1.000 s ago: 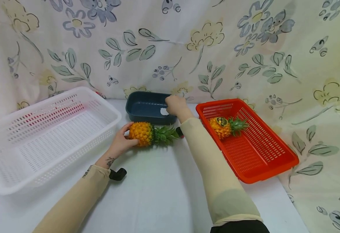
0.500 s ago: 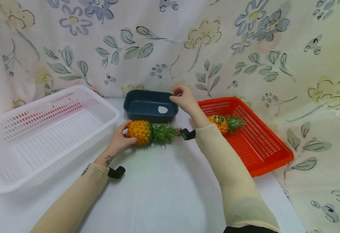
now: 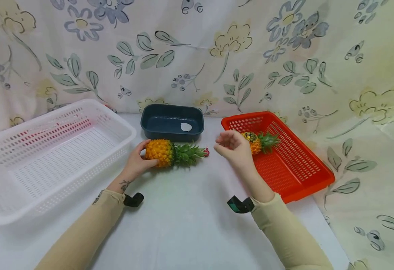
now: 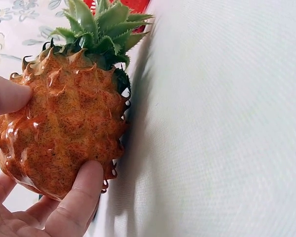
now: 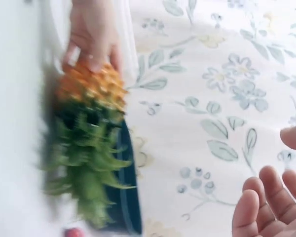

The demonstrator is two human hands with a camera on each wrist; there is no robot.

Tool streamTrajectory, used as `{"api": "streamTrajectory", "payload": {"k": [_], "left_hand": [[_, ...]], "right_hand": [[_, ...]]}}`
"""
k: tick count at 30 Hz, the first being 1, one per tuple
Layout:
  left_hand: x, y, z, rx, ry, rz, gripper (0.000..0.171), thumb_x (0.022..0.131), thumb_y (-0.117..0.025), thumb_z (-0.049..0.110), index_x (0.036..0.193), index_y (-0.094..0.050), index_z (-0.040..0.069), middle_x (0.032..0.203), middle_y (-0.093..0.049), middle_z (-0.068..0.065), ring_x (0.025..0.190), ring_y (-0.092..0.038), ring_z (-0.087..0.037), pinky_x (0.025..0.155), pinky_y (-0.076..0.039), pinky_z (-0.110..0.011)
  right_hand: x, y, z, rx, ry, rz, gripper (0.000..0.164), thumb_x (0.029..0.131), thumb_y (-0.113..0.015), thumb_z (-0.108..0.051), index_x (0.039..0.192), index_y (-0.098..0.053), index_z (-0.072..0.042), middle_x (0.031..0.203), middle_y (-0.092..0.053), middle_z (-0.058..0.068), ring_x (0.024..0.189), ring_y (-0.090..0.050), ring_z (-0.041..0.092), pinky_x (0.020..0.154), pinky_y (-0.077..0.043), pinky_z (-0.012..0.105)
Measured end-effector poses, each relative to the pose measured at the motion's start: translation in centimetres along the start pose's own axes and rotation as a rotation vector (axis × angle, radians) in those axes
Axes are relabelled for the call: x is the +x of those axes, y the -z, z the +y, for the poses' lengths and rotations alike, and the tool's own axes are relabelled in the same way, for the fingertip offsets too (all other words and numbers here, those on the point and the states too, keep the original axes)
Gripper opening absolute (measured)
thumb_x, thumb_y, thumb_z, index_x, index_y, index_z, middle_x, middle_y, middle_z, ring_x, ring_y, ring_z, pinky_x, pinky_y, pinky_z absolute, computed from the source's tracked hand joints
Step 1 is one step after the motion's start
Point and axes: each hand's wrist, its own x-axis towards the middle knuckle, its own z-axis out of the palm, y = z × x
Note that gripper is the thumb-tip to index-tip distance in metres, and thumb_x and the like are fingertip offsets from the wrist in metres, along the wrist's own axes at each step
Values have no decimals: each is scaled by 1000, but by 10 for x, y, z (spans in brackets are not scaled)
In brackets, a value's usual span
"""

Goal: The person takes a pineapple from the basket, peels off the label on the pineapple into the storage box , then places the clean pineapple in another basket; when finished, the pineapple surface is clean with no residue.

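My left hand point(image 3: 137, 165) grips the bottom end of a yellow-orange pineapple point(image 3: 159, 153) lying on its side, its green crown pointing right. In the left wrist view the fingers and thumb spread around the spiky, glossy body of the pineapple point(image 4: 64, 118). A small red piece point(image 3: 206, 152) shows at the crown's tip. To the right, my right hand point(image 3: 237, 152) hovers with loosely bent fingers and nothing in them, overlapping the red basket's left edge. Behind the pineapple stands a dark blue rectangular container point(image 3: 170, 135) with a flat white piece point(image 3: 186, 127) inside.
A white perforated basket point(image 3: 82, 180) stands on the left. At the right, the red perforated basket point(image 3: 284, 176) holds another pineapple point(image 3: 255, 146) with a dark label. A floral curtain point(image 3: 197, 56) hangs behind the white-covered table point(image 3: 183, 221).
My right hand has come away from the dark container's right end, moving right and toward me, its fingers loosening. My left hand stays on the pineapple, which keeps its place.
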Motion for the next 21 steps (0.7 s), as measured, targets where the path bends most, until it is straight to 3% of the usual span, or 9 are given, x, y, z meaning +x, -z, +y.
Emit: {"api": "streamTrajectory", "payload": {"k": [7, 12, 16, 21], "left_hand": [[0, 1, -2, 25, 2, -11, 81, 72, -70, 25, 137, -23, 16, 135, -30, -13, 89, -47, -29, 78, -41, -37], [0, 1, -1, 13, 4, -5, 80, 72, -70, 24, 137, -24, 17, 134, -30, -12, 89, -48, -29, 78, -42, -37], [0, 1, -1, 16, -5, 2, 80, 71, -70, 23, 136, -25, 17, 134, -32, -13, 87, -50, -29, 77, -42, -37], [-2, 1, 3, 21, -11, 4, 79, 72, -70, 22, 136, -26, 15, 133, -32, -15, 86, -50, -29, 76, -42, -37]], "right_hand": [[-64, 15, 25, 51, -88, 62, 27, 75, -65, 0, 98, -52, -1, 92, -56, 22, 80, -56, 19, 67, -49, 23], [-97, 25, 38, 53, -184, 148, 26, 73, -66, 2, 96, -53, -1, 87, -58, 16, 77, -56, 18, 66, -50, 23], [-118, 35, 55, 44, -191, 191, 28, 73, -66, 1, 97, -53, 2, 87, -58, 18, 75, -56, 19, 64, -50, 23], [-144, 57, 124, 34, -167, 205, 41, 74, -69, -18, 104, -50, 2, 91, -56, 18, 78, -55, 22, 62, -50, 24]]}}
